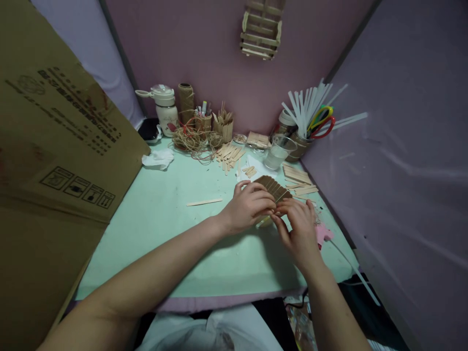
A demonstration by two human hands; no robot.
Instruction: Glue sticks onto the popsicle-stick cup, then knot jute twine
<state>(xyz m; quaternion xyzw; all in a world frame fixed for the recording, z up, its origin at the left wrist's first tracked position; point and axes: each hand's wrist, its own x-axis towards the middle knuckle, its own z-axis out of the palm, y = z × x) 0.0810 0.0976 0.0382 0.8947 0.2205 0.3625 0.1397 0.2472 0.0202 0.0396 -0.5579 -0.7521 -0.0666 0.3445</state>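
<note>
1. The left hand (248, 207) is curled over the near left part of the stick panel (273, 187). Its fingers lie on top and it grasps the panel.
2. The right hand (300, 228) meets the panel at its near end. Its fingertips are pinched on the edge, close against the left hand's fingers.
3. The stick panel is a row of brown flat sticks set side by side. It is held low over the table (164, 229), right of centre, and its far end points toward the plastic cup (280, 151). Whether its underside rests on the table cannot be told.
4. A single loose stick (204, 202) lies flat on the table to the left of the left hand, apart from it.
5. A stack of pale sticks (298, 178) lies just right of the panel, near the table's right edge.
6. A pink object (323, 233) lies beside the right hand at the right edge. What it is cannot be made out.
7. At the back of the table:
   - a scattered stick pile (230, 153)
   - a tangle of twine (193, 139)
   - a twine spool (185, 102)
   - a cream flask (165, 109)
   - a jar of white strips (307, 105) holding scissors (322, 123)
8. A crumpled tissue (158, 159) lies at the back left.
9. A cardboard sheet (54, 146) leans along the left side.
10. A stick frame (261, 30) hangs on the rear wall.
</note>
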